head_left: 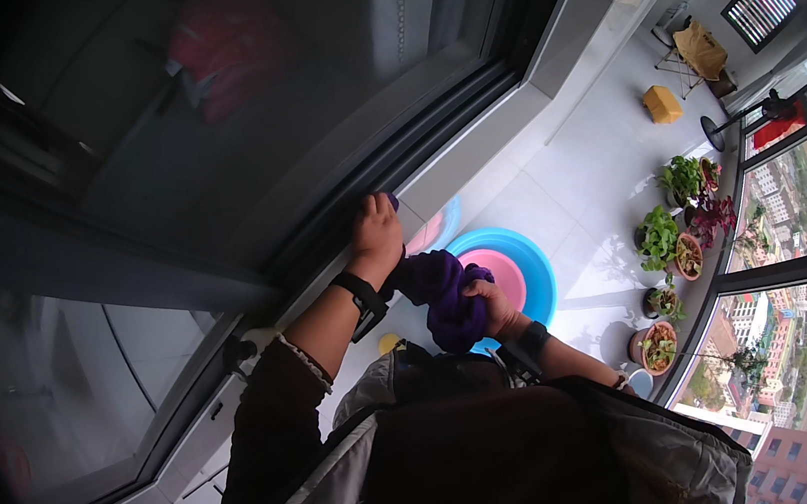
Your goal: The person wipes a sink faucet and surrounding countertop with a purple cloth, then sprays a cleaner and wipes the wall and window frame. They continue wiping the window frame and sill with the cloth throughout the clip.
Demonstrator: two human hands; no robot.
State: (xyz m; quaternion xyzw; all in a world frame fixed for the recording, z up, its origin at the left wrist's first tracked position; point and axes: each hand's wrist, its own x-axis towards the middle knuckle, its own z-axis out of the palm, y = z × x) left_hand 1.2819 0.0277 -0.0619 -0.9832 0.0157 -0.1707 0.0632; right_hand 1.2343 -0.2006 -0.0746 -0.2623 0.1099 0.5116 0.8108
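A dark purple cloth hangs bunched and twisted between my two hands. My left hand is closed around one end, close to the dark sliding-door frame; whether it touches the frame I cannot tell. Around the thicker, bundled part is my right hand, its thumb on top. Beneath the cloth a pink basin sits inside a larger blue basin on the tiled floor. The cloth and my right hand cover part of both basins.
Dark glass runs along my left side. Potted plants line the window wall on my right. Farther off are a yellow stool, a folding chair and a black stand. A small yellow object lies near my jacket.
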